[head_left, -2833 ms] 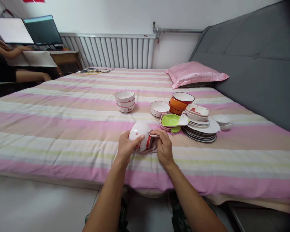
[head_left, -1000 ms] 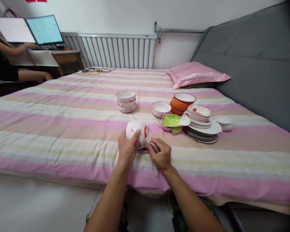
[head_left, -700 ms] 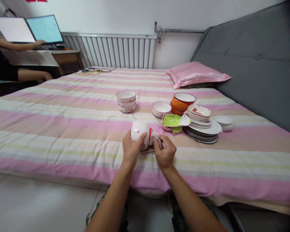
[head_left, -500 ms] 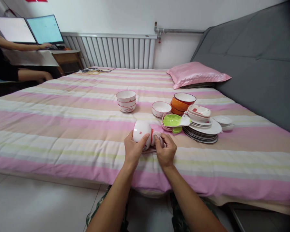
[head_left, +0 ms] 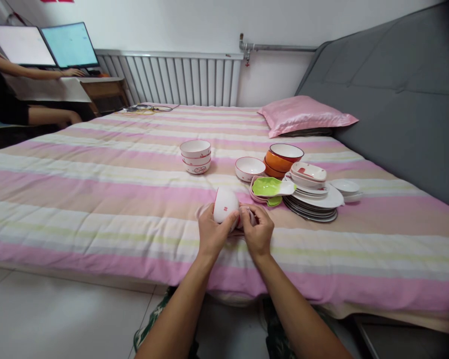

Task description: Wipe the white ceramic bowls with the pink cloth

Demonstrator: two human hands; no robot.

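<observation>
My left hand [head_left: 214, 233] is closed on a white bowl [head_left: 224, 204] with a small red mark, tilted on its side above the bed. My right hand [head_left: 258, 228] pinches a pale pink cloth [head_left: 246, 217] against the bowl's base. Part of the cloth also shows left of the bowl, behind my left fingers. Just beyond my right hand lie a green leaf-shaped dish [head_left: 267, 187] and a white bowl with a red rim [head_left: 250, 168]. A stack of similar white bowls [head_left: 196, 157] stands farther off, left of centre.
Orange bowls [head_left: 279, 162] stand stacked behind a pile of plates [head_left: 322, 199] on the right. Small white dishes [head_left: 346, 187] lie beside them. A pink pillow [head_left: 307, 114] rests by the grey headboard [head_left: 389, 94]. A person [head_left: 7, 94] sits at a desk with monitors, far left.
The bowl has shifted slightly right and turned in my hands, and my left hand moved right with it. A piece of cloth now shows on the bowl's left side.
</observation>
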